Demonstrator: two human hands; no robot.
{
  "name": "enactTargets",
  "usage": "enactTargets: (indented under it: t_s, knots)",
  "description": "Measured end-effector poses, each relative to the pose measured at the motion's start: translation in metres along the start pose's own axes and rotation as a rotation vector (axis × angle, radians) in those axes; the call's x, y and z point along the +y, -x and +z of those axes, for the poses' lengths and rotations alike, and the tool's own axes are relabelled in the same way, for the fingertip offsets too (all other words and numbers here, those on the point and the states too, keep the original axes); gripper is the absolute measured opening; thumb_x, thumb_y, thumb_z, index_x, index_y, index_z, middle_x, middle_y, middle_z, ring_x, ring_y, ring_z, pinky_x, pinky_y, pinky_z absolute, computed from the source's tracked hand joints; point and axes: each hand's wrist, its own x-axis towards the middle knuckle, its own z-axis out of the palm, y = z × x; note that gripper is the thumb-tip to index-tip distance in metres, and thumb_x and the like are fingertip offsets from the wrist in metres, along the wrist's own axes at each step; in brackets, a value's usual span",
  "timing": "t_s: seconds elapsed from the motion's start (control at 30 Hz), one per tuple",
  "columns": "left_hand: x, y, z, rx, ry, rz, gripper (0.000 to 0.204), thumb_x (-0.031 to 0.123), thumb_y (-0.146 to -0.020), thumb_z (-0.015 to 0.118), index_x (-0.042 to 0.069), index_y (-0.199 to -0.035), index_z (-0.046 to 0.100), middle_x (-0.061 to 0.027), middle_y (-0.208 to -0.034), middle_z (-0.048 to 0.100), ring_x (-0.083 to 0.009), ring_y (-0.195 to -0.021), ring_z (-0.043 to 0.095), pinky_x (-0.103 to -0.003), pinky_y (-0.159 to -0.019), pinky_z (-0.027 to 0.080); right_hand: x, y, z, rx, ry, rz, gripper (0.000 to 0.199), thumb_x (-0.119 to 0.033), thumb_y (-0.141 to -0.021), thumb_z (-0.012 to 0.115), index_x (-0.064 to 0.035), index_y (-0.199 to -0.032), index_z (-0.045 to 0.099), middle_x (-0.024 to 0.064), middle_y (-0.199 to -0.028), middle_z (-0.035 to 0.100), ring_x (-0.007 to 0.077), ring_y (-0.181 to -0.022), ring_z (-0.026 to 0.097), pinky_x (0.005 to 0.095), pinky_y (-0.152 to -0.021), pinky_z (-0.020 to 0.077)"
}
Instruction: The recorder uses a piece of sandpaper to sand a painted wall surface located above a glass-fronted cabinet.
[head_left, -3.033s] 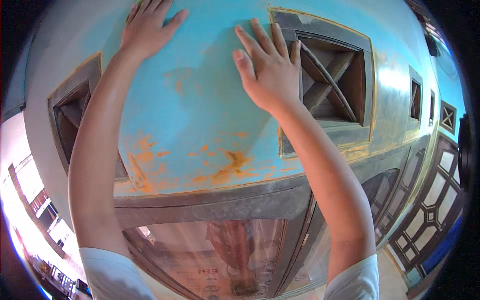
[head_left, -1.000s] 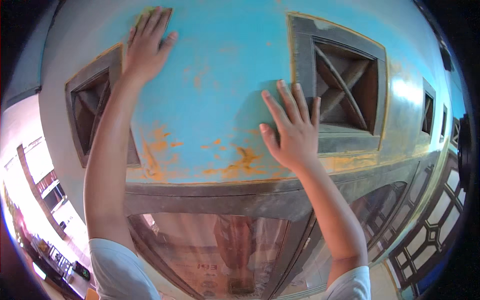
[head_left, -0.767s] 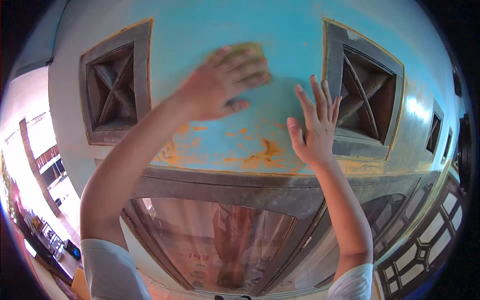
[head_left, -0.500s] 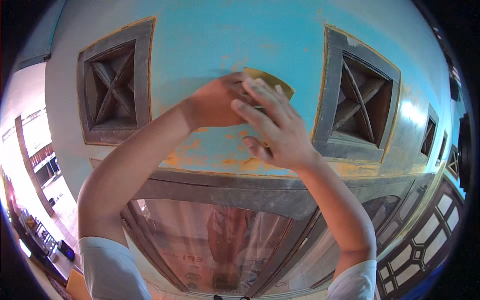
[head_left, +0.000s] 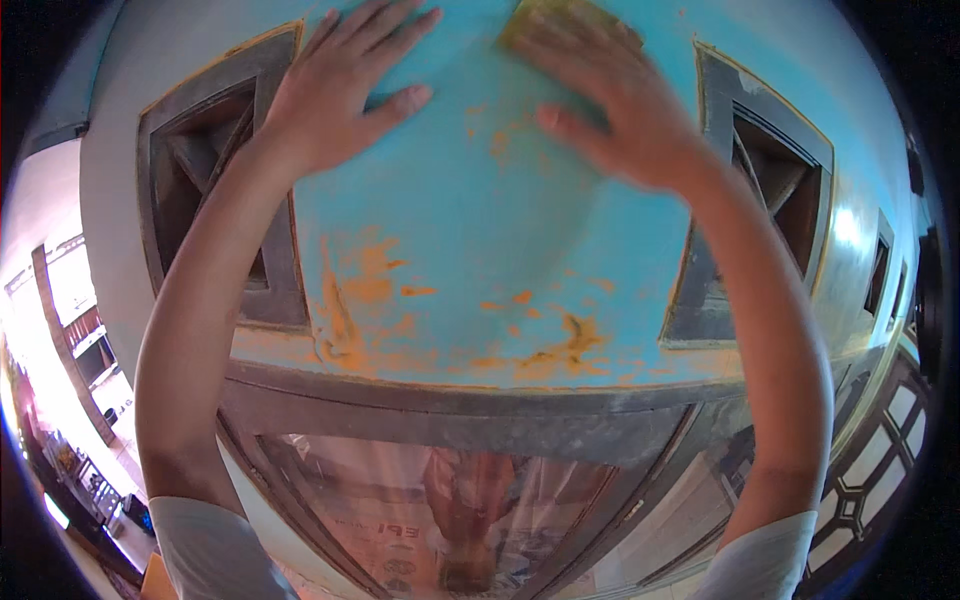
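My left hand (head_left: 345, 95) lies against the turquoise wall (head_left: 460, 220) at the upper left, fingers spread and holding nothing. At the top, right of centre, my right hand (head_left: 625, 105) presses a yellow-brown sheet of sandpaper (head_left: 608, 20) to the wall. Its fingers are blurred by motion and cover most of the sheet; only edges of it show. Orange patches (head_left: 370, 290) show through the turquoise paint lower on the wall.
Recessed wooden vents with crossed slats stand at the left (head_left: 205, 150) and right (head_left: 775, 170), partly behind my arms. Below runs a dark wooden frame (head_left: 450, 410) over glass panes (head_left: 420, 500). A bright doorway (head_left: 75, 290) lies far left, a patterned door (head_left: 860, 490) far right.
My hands were together over the sandpaper and have moved apart. The left has gone left onto the wall; the right has slid the sandpaper upward and a little right. The view has tilted up.
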Motion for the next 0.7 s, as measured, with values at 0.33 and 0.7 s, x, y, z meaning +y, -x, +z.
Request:
enactTargets:
  t_s: [0.33, 0.7]
  knots:
    - [-0.004, -0.079, -0.011, -0.137, -0.025, -0.507, 0.065, 0.047, -0.105, 0.041, 0.014, -0.160, 0.025, -0.0101, -0.167, 0.019, -0.0279, -0.154, 0.017, -0.045, -0.127, 0.013, -0.013, -0.051, -0.017, -0.115, -0.021, 0.248, 0.063, -0.047, -0.101, 0.052, -0.0100, -0.151, 0.044, 0.0192, -0.160, 0.034, 0.0338, -0.152, 0.024, 0.0457, -0.123, 0.0209]
    - [-0.015, -0.078, -0.005, -0.098, -0.017, -0.473, 0.059, 0.041, -0.107, 0.034, 0.014, -0.159, 0.026, -0.0105, -0.167, 0.020, -0.0286, -0.154, 0.018, -0.045, -0.126, 0.013, -0.028, -0.058, -0.005, -0.020, 0.143, 0.281, 0.063, -0.051, -0.102, 0.047, -0.0130, -0.152, 0.044, 0.0146, -0.161, 0.035, 0.0316, -0.152, 0.025, 0.0452, -0.124, 0.0181]
